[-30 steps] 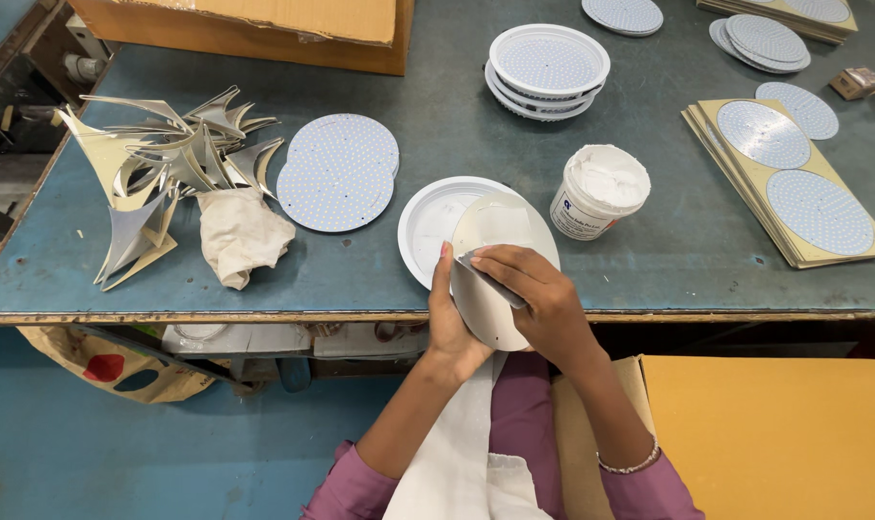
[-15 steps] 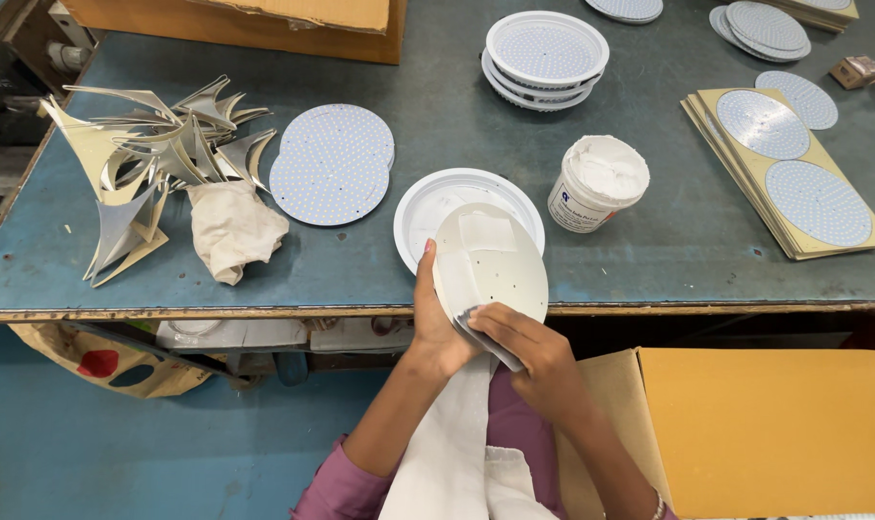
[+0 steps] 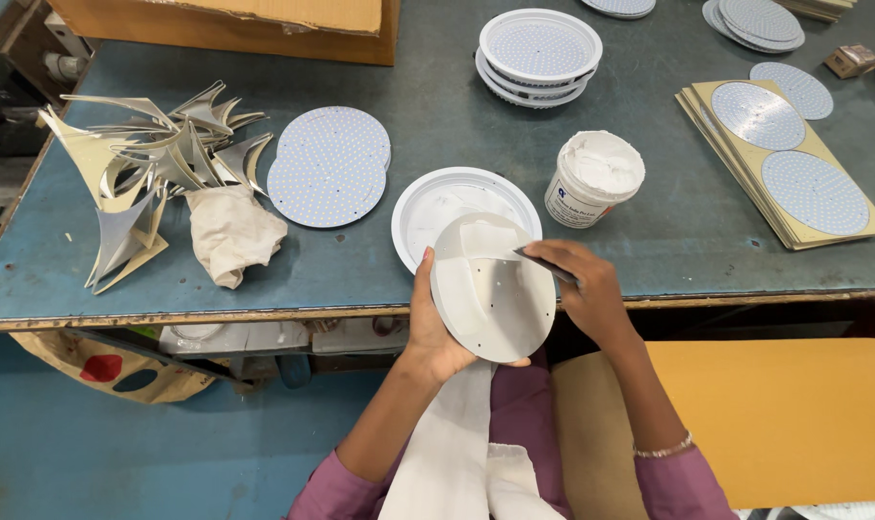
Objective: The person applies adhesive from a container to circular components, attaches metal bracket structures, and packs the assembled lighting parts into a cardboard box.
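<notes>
Fingers of the left hand (image 3: 437,323) clamp a round white disc (image 3: 490,294) over the bench (image 3: 437,144) edge while the right hand (image 3: 587,289) grips a spreader (image 3: 543,262), white paste covering only its upper part, paste tub (image 3: 591,178) open nearby.

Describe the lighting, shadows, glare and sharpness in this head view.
Head view: soft, even overhead light; faint shadows beside the white tub; mild sheen on the round disc held by the left hand; right hand sharp, no motion blur; table edge bows slightly from wide-lens distortion.
</notes>
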